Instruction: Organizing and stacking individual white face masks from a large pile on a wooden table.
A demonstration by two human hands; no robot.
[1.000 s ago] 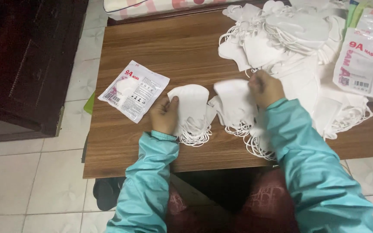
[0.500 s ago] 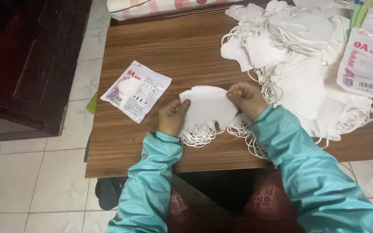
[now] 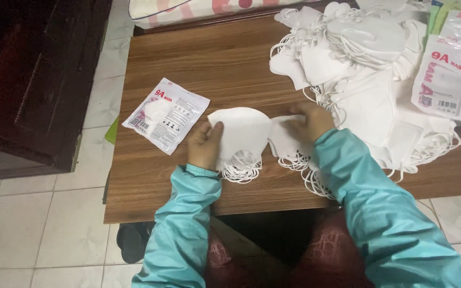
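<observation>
My left hand [image 3: 205,145] grips the left edge of a small stack of white folded face masks [image 3: 244,133] lying on the brown wooden table [image 3: 209,58]. Tangled white ear loops hang from the stack's near edge. My right hand [image 3: 309,120] rests, fingers curled, on another white mask [image 3: 284,140] just right of the stack. Both arms wear teal sleeves.
A sealed flat mask packet [image 3: 165,114] lies left of my left hand. A big heap of loose white masks [image 3: 364,58] covers the table's far right, with more printed packets [image 3: 451,80] at the right edge. A dark wooden cabinet [image 3: 33,80] stands on the tiled floor at left.
Both hands pulled the masks together into one stack a moment ago. Now my right hand has shifted right onto a second mask while my left keeps hold of the stack.
</observation>
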